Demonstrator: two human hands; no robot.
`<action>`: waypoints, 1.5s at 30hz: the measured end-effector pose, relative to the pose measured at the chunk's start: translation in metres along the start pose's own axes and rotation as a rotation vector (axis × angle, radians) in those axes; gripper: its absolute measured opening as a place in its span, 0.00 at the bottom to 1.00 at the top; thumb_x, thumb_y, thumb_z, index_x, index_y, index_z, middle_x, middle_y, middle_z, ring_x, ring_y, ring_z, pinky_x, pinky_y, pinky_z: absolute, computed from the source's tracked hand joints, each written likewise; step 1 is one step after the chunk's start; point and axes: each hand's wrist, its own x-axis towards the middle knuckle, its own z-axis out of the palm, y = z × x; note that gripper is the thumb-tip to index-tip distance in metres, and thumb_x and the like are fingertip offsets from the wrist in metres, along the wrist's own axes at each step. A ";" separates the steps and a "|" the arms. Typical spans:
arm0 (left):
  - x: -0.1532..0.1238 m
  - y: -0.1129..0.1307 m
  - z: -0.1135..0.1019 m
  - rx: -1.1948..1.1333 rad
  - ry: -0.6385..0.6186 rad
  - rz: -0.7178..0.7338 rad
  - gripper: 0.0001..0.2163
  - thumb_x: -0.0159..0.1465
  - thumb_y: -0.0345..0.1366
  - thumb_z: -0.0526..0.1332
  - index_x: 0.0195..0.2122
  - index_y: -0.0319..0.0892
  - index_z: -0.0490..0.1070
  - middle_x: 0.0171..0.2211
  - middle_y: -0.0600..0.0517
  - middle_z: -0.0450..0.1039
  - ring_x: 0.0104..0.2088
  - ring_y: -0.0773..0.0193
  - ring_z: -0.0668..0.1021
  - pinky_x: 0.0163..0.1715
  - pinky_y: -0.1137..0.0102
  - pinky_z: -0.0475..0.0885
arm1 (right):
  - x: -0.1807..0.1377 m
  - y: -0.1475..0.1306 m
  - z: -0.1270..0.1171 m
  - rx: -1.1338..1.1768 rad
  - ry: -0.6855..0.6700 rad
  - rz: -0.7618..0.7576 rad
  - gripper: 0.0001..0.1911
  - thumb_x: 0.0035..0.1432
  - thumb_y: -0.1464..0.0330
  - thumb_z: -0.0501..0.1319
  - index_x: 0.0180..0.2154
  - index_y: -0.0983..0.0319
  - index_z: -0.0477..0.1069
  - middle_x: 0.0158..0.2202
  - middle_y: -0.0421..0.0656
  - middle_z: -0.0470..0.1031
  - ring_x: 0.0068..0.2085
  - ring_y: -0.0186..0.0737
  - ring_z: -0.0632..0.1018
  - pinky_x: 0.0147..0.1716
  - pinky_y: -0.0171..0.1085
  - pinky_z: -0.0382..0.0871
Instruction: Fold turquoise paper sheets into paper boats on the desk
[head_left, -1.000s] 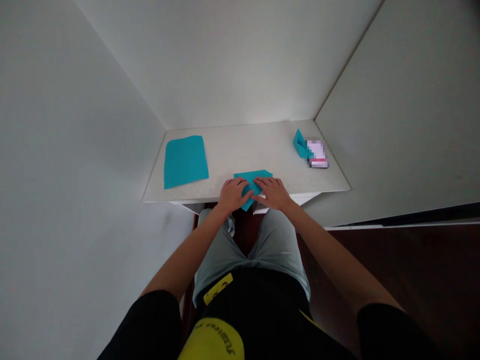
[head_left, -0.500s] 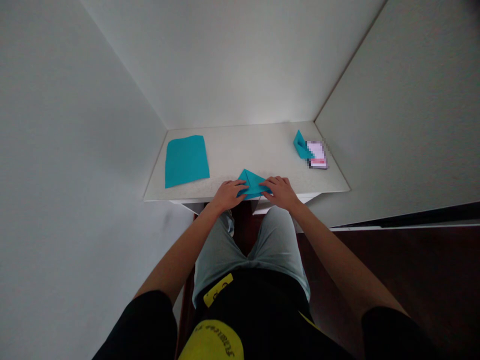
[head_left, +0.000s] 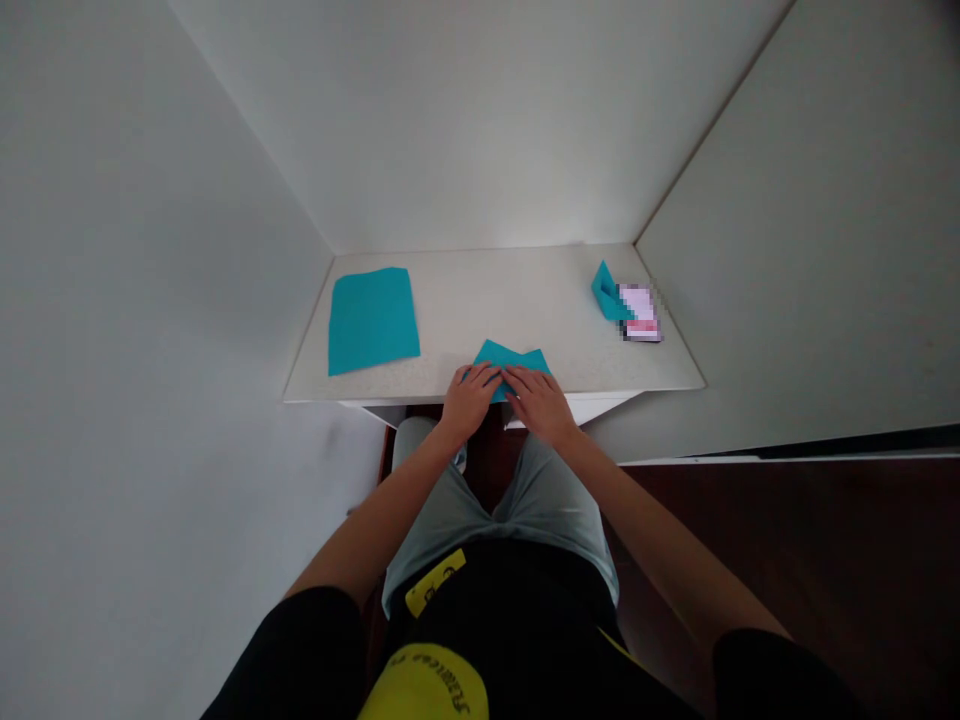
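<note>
A folded sheet of turquoise paper (head_left: 513, 357) lies at the front edge of the white table, its two pointed corners showing beyond my fingers. My left hand (head_left: 471, 395) grips its left part, fingers bent over the top. On the other side my right hand (head_left: 537, 400) has its fingers closed together on the paper. The fingertips of both hands nearly meet at the middle. My hands cover the paper's near part, and the thumbs are mostly hidden.
A flat turquoise sheet (head_left: 373, 322) lies on the table's left. At the right, a folded paper boat (head_left: 609, 298) rests against a phone-like object (head_left: 640, 312) with a blurred screen. Walls enclose the white table (head_left: 510, 290) at the back and both sides.
Both hands have come together toward the middle of the folded paper. Its outline has changed from one peak to two raised corners with a dip between.
</note>
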 end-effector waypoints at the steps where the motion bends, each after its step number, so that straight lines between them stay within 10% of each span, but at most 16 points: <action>1: -0.006 0.002 0.004 -0.014 0.002 -0.004 0.22 0.77 0.31 0.55 0.69 0.48 0.74 0.73 0.48 0.73 0.76 0.52 0.69 0.74 0.50 0.65 | -0.005 -0.002 0.004 0.019 -0.025 -0.019 0.29 0.81 0.60 0.51 0.75 0.62 0.66 0.76 0.52 0.69 0.76 0.53 0.69 0.74 0.54 0.60; 17: -0.045 -0.024 0.009 -0.027 -0.006 -0.129 0.38 0.76 0.46 0.59 0.82 0.34 0.52 0.82 0.35 0.50 0.82 0.44 0.56 0.81 0.44 0.49 | -0.021 0.041 0.001 -0.047 0.003 0.095 0.41 0.75 0.48 0.56 0.77 0.66 0.61 0.78 0.59 0.64 0.77 0.60 0.67 0.76 0.60 0.54; 24: -0.048 -0.037 -0.001 -0.101 0.008 -0.101 0.28 0.70 0.27 0.60 0.71 0.45 0.74 0.76 0.42 0.68 0.76 0.49 0.69 0.79 0.48 0.59 | -0.021 0.031 -0.019 -0.018 0.037 0.158 0.18 0.72 0.63 0.60 0.57 0.61 0.79 0.57 0.56 0.82 0.61 0.60 0.77 0.62 0.54 0.65; 33: -0.018 -0.059 -0.047 -0.632 0.168 -0.260 0.13 0.74 0.45 0.64 0.49 0.44 0.85 0.47 0.48 0.87 0.47 0.54 0.84 0.55 0.60 0.80 | 0.003 0.060 -0.060 0.633 0.160 0.281 0.23 0.68 0.43 0.63 0.36 0.56 0.72 0.34 0.43 0.79 0.38 0.47 0.79 0.41 0.44 0.73; 39: 0.003 -0.066 -0.036 -0.612 0.098 -0.408 0.11 0.71 0.46 0.66 0.39 0.45 0.80 0.37 0.51 0.85 0.39 0.56 0.83 0.43 0.64 0.77 | 0.028 0.078 -0.046 0.703 0.135 0.356 0.18 0.65 0.48 0.64 0.38 0.56 0.73 0.33 0.41 0.78 0.35 0.45 0.77 0.40 0.44 0.73; 45: 0.008 -0.055 -0.015 -0.370 0.066 -0.559 0.10 0.70 0.41 0.68 0.50 0.47 0.75 0.39 0.50 0.86 0.42 0.53 0.86 0.43 0.63 0.75 | 0.029 0.059 -0.028 0.196 0.171 0.422 0.21 0.67 0.60 0.63 0.56 0.64 0.79 0.53 0.59 0.81 0.51 0.61 0.80 0.53 0.56 0.74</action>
